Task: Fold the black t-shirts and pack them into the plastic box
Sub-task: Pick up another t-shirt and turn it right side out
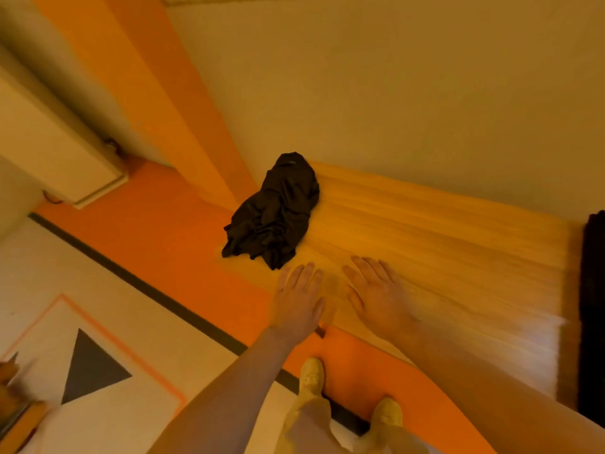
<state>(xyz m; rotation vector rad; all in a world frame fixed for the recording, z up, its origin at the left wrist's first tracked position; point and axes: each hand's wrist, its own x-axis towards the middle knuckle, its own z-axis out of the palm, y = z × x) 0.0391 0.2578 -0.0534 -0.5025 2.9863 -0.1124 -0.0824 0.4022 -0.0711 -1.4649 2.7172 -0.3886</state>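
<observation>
Head view: the black t-shirt [273, 213] lies crumpled at the far left end of the wooden bench [442, 231]. My left hand [299, 298] and right hand [379, 294] hover flat-fingered just short of it, holding nothing. The cloth looks soft, light and limp; I judge the shoulder seams the best hold, though motion blur probably hides them.

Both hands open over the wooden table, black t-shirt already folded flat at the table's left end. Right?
Not quite. The head view shows the t-shirt crumpled in a heap, not folded. The rest holds: left hand and right hand are open over the table, shirt at its left end.
</observation>
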